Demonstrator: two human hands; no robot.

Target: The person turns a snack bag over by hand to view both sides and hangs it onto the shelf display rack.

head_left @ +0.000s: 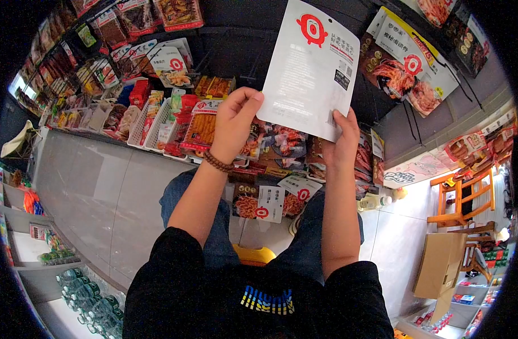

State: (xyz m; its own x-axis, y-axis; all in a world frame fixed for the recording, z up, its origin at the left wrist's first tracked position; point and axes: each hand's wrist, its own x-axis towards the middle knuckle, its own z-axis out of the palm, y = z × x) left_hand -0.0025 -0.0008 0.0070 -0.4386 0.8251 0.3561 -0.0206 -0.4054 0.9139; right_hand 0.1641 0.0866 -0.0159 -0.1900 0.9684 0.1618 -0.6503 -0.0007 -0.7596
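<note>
White pouch raised over packaged snacks, tilted, printed side (red logo near top, small text under it) in view. Left hand: grip clamped on pouch's lower left edge; beaded bracelet at wrist. Right hand: grip clamped on lower right corner, thumb on printed face. Food packets nearer body. White basket beyond left hand. Wooden chair, cardboard box off to right.
</note>
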